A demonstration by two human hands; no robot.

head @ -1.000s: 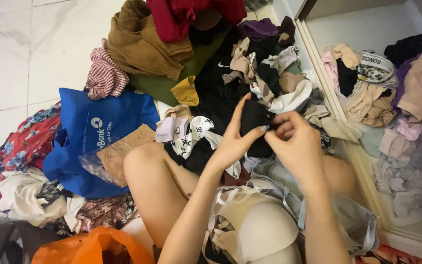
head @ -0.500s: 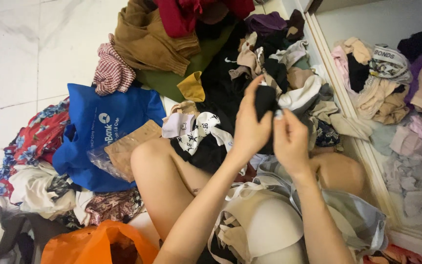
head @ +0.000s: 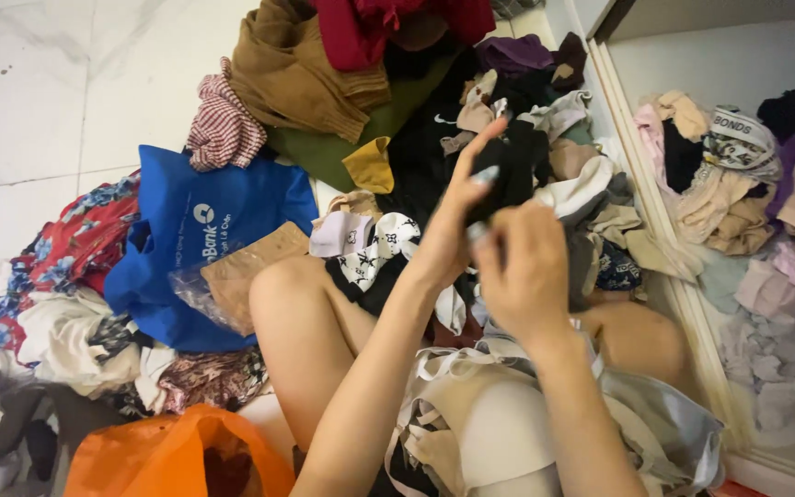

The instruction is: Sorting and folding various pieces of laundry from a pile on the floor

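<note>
Between both hands' fingers [head: 480, 175] — black garment [head: 519, 166], pinched, above clothes pile [head: 416, 120]

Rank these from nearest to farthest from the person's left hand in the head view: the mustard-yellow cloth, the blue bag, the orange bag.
From the left hand:
1. Mustard-yellow cloth, just to its left on the pile.
2. Blue bag, farther left on the floor.
3. Orange bag, bottom left corner.

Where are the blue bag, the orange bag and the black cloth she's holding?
blue bag [head: 190, 248]: head view, front panel.
orange bag [head: 154, 451]: head view, upper fold.
black cloth [head: 519, 166]: head view, bunched middle.
</note>
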